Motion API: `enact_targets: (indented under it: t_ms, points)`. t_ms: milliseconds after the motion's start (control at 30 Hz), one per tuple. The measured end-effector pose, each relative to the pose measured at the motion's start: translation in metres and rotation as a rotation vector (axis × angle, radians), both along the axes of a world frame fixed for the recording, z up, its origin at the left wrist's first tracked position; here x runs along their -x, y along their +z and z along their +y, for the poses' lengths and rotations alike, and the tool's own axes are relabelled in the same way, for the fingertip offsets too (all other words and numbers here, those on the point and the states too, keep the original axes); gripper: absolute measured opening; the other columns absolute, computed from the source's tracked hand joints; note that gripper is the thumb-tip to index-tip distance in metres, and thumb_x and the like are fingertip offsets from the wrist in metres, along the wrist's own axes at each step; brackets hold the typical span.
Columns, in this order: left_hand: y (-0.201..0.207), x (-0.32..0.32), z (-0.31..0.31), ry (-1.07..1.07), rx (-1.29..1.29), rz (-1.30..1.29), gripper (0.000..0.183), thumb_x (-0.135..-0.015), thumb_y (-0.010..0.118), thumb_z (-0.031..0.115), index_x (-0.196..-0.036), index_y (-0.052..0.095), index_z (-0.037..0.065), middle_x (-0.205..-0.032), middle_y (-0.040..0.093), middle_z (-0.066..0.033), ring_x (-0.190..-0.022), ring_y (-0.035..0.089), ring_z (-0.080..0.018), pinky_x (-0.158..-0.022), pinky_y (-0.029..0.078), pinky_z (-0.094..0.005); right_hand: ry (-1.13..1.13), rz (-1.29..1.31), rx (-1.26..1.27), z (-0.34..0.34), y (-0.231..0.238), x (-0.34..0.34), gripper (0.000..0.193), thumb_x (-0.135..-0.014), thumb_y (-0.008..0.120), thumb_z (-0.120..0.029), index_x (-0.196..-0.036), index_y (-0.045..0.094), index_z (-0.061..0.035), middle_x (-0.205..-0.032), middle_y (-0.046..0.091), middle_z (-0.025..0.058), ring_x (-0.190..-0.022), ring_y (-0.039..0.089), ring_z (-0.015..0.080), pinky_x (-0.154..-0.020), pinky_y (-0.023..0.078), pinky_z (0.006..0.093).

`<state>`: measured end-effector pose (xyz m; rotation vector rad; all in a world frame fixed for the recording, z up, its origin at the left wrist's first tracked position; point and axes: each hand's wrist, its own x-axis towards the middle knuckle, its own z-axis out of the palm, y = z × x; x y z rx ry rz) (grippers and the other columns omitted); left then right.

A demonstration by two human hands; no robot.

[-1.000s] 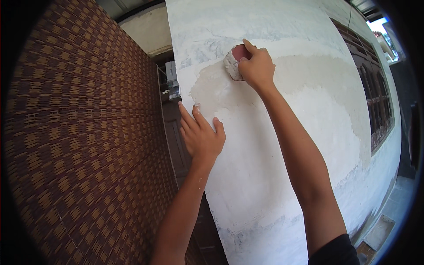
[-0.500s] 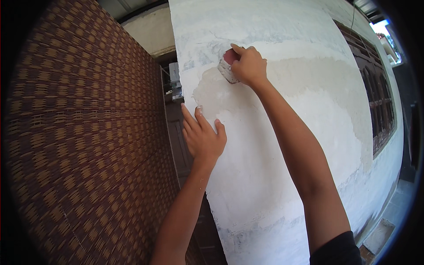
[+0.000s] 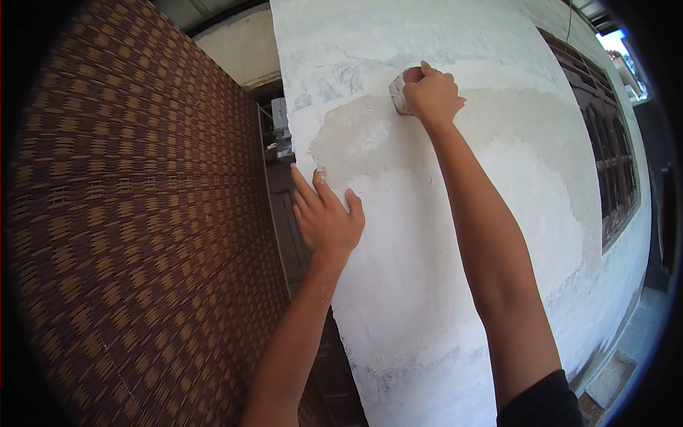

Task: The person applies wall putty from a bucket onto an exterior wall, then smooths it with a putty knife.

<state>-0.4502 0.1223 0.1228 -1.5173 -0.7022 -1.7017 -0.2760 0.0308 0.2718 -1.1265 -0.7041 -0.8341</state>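
High on the white wall point(image 3: 405, 256), my right hand point(image 3: 435, 98) grips a reddish putty scraper point(image 3: 411, 75) whose surface is caked with pale filler. Its lower edge lies at the upper border of a damp-looking greyish patch of filler point(image 3: 348, 132); whether it presses on the wall cannot be made out. The fingers hide part of the scraper. My left hand point(image 3: 329, 217) is spread open at the wall's left edge, fingers pointing up, below the left end of the patch. White specks of filler cling to one of its fingertips.
A brown woven mat screen point(image 3: 149, 213) stands close on the left, with a dark door point(image 3: 281, 220) in the gap beside the wall. To the right is a barred window point(image 3: 605, 156). A shallow tray with whitish contents point(image 3: 613, 378) rests at the lower right.
My right hand has moved to the right along the wall with the scraper, uncovering more of the greyish patch. My left hand has stayed almost still.
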Motion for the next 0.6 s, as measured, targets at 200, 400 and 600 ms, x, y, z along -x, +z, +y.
enact_targets:
  t_ms: [200,400,600]
  points:
    - [0.001,0.000,0.002,0.016,0.002,-0.002,0.059,-0.085,0.060,0.022,-0.133,0.037,-0.004,-0.147,0.025,-0.0332,-0.121,0.044,-0.0421,-0.099,0.037,-0.0475,0.210,-0.308,-0.249,0.009,-0.002,0.030,0.054,-0.076,0.058,-0.014,-0.130,0.062,-0.0134,-0.108,0.061,0.0196,-0.102,0.059,0.0352,-0.090,0.044,0.0491]
    - [0.000,0.003,0.002,0.006,-0.015,0.008,0.060,-0.085,0.060,0.021,-0.133,0.037,-0.005,-0.147,0.025,-0.0340,-0.124,0.042,-0.0428,-0.101,0.036,-0.0479,0.156,-0.236,0.062,0.011,-0.009,0.033,0.037,-0.080,0.060,-0.020,-0.116,0.067,-0.0167,-0.108,0.061,0.0156,-0.107,0.058,0.0323,-0.094,0.042,0.0507]
    - [0.000,0.002,-0.001,0.042,-0.098,0.035,0.060,-0.085,0.060,0.020,-0.132,0.037,-0.009,-0.149,0.021,-0.0353,-0.133,0.033,-0.0454,-0.106,0.031,-0.0508,0.042,-0.043,-0.193,-0.015,-0.022,-0.039,0.047,-0.079,0.059,-0.017,-0.125,0.065,-0.0150,-0.106,0.061,0.0145,-0.105,0.059,0.0316,-0.088,0.044,0.0483]
